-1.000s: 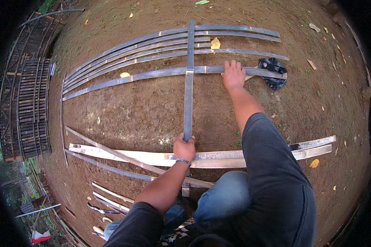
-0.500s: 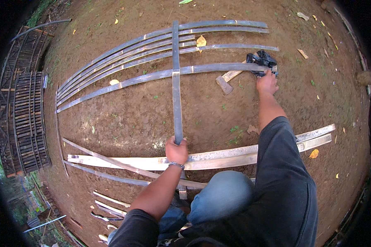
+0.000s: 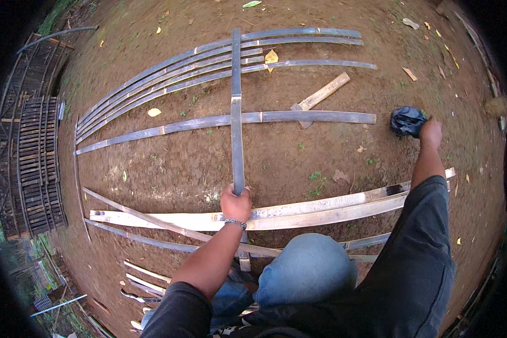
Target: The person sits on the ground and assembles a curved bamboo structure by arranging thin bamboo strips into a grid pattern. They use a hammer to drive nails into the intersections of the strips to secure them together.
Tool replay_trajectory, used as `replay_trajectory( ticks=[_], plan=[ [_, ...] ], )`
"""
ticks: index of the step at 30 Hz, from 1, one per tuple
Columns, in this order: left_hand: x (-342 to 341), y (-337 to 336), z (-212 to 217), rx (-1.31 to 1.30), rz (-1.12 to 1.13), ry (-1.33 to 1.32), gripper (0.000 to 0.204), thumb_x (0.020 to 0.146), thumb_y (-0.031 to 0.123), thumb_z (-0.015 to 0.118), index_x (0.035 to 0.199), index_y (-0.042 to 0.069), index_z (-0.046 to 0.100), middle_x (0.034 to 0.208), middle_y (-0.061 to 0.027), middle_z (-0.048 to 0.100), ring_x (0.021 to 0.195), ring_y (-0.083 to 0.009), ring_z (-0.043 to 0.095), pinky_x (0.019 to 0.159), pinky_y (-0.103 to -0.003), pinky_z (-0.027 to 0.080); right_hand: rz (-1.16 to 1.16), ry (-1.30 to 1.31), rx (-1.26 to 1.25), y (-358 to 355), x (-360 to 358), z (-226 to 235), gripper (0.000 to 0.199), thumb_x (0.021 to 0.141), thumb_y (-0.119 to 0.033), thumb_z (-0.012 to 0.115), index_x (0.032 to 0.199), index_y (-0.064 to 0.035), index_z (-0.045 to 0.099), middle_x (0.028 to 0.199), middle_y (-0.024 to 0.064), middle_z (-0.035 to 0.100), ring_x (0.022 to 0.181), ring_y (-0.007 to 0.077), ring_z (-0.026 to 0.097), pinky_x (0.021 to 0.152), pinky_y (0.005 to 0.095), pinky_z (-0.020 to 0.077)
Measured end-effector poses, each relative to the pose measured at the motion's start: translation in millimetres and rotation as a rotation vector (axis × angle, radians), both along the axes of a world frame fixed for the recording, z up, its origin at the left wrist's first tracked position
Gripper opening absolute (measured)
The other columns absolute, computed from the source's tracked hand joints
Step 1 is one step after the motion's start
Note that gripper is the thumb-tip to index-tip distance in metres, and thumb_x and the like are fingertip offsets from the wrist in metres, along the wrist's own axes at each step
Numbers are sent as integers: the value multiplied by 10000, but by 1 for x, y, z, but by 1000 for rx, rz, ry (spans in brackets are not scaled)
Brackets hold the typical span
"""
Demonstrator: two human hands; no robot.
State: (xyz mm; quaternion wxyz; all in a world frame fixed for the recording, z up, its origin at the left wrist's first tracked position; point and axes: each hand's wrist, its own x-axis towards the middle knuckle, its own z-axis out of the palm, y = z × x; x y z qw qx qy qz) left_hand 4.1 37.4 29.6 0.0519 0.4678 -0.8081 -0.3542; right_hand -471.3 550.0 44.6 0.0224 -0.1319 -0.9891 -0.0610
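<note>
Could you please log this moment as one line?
left hand: gripping dark strip; right hand: holding black bag; wooden-handled tool: partly under another strip

Dark sleeves [image 3: 417,248], faded blue jeans [image 3: 310,265], metal chain bracelet [image 3: 235,223].

Dark slatted rack [image 3: 38,169] way over on the left, with a curved pole [image 3: 56,36] at its far end. Thin pale pole [image 3: 58,305] too, near left. The dirt [image 3: 163,166] has bits on it: green leaf [image 3: 252,4] at the far edge, yellow leaf [image 3: 154,112] left of middle, brown leaf [image 3: 341,176] right of middle, just beside some weeds [image 3: 316,183].
</note>
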Motion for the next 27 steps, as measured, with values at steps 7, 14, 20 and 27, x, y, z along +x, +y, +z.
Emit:
replay_trajectory(
  ticks=[7,14,20,27],
  plan=[
    [6,-3,1,-19,52,15,271,803,206,751,916,-35,699,796,-176,681,748,-299,661,727,-412,509,254,-294,274,-147,56,56,344,946,-188,527,1257,-116,652,1363,140,583,1294,334,539,1036,483,463],
    [2,2,-5,13,53,-29,292,805,212,758,947,-36,699,838,-186,689,774,-301,673,748,-404,518,1128,-161,27,-328,73,-51,360,939,-132,531,1284,-181,621,1369,51,596,1317,257,520,1092,483,406],
    [3,3,2,-68,81,-35,331,785,222,798,951,-46,698,891,-221,700,818,-341,692,778,-414,530,1069,-374,47,-372,96,-33,328,963,-132,502,1275,-169,595,1359,46,588,1352,242,485,1147,508,352],
    [-4,8,21,-27,87,-70,370,802,259,771,993,-48,697,971,-260,676,907,-400,673,827,-439,523,798,-342,-51,-307,62,-72,289,980,-126,450,1208,-82,622,1209,145,670,1133,295,661,943,482,535]
  ],
)
